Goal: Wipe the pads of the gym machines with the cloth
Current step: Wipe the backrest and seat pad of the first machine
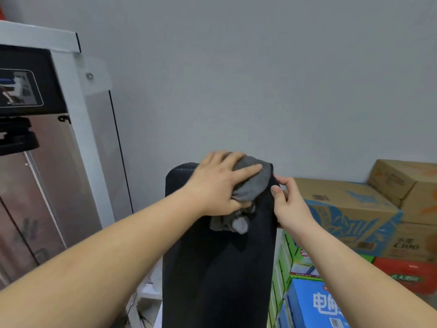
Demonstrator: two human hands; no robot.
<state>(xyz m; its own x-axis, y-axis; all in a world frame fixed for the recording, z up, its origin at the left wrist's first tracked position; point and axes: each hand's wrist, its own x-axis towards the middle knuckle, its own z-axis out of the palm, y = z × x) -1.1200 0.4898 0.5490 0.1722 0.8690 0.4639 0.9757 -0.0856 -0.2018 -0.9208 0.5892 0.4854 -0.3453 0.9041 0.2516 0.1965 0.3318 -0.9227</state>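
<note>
Head | left grip [216, 187] clutches cloth [256, 183] on pad [212, 268] top | right grip [292, 205] pinches pad edge | boxes [347, 209] beside

Crumpled grey cloth [254, 183] sits bunched on the top right corner of the tall black ribbed pad [220, 268], gripped under my left hand [215, 185]. Pad stands upright.

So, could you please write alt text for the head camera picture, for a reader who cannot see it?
A person's left hand holds a grey cloth against the top of an upright black pad, while the right hand grips the pad's right edge. Cardboard boxes are stacked at right.
</note>
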